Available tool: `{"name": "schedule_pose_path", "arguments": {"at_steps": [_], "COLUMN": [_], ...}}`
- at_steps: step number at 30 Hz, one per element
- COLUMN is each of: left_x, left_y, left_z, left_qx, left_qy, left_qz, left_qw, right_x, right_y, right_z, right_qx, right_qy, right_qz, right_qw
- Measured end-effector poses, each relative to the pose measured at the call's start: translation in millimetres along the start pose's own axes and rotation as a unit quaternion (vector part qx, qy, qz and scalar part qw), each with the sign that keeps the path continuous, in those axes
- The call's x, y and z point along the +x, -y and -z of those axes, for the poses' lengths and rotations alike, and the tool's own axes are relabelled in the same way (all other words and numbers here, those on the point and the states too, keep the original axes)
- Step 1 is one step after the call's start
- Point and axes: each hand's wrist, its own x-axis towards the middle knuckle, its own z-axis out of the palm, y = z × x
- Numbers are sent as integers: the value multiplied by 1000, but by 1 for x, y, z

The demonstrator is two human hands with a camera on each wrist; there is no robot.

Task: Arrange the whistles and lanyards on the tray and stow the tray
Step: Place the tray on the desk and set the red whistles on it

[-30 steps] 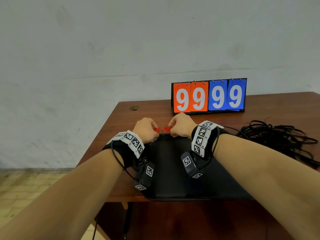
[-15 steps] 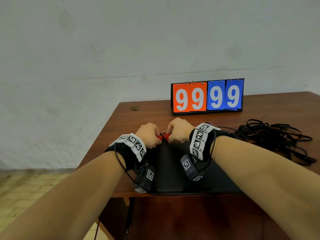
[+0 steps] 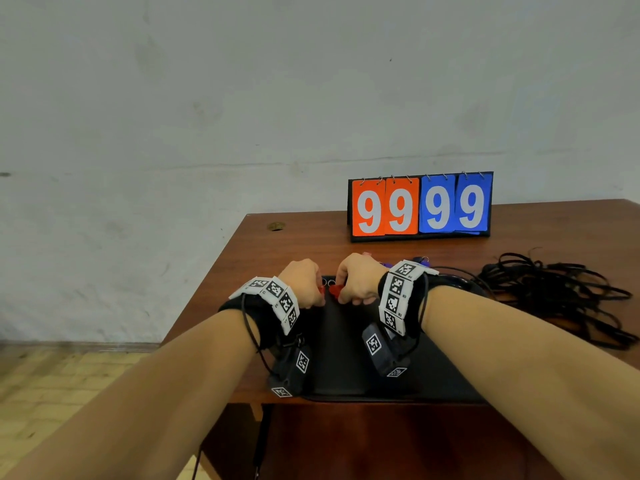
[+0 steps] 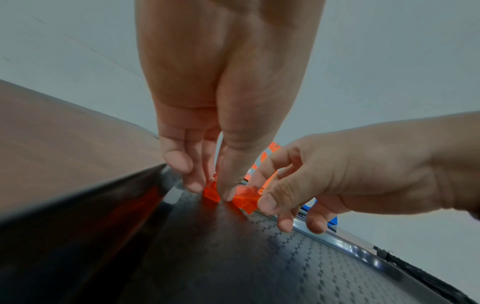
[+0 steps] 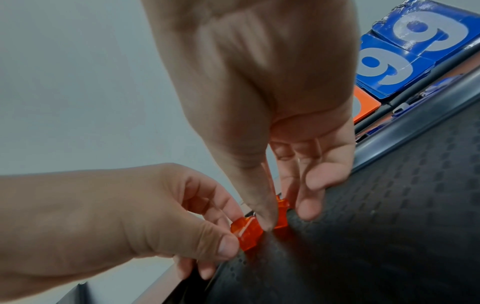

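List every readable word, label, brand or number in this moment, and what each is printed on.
"99": white digits on the two orange flip cards of the tabletop scoreboard.
"99": white digits on its two blue flip cards.
The small print beside the black-and-white square marker tags on the wrist bands is too small to read.
No other text shows.

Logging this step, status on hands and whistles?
Left hand pinches one red whistle, right hand the other, both on black tray. Lanyards still on table. Nothing blocking.
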Motion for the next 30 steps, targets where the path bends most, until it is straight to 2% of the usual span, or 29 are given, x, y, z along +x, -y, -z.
{"name": "schedule_pose_path", "arguments": {"at_steps": [20,26,30], "left_x": [4,-11,-21], "left_y": [5,-1,-8], "left_z": [2,5,11], "left_qx": [33,24,54], "left_qy": [16,23,-20], "left_qz": [-17,-9,-11], "left_qw": [999,999,998], "right_x": [5,-4,-24], "right_y": [9,6,0], "right_z": [-11,-5,9], "right_qx": [42,47,60], "right_qy": [21,14,14], "right_qz": [18,23,8], "right_qw": [999,999,998]}}
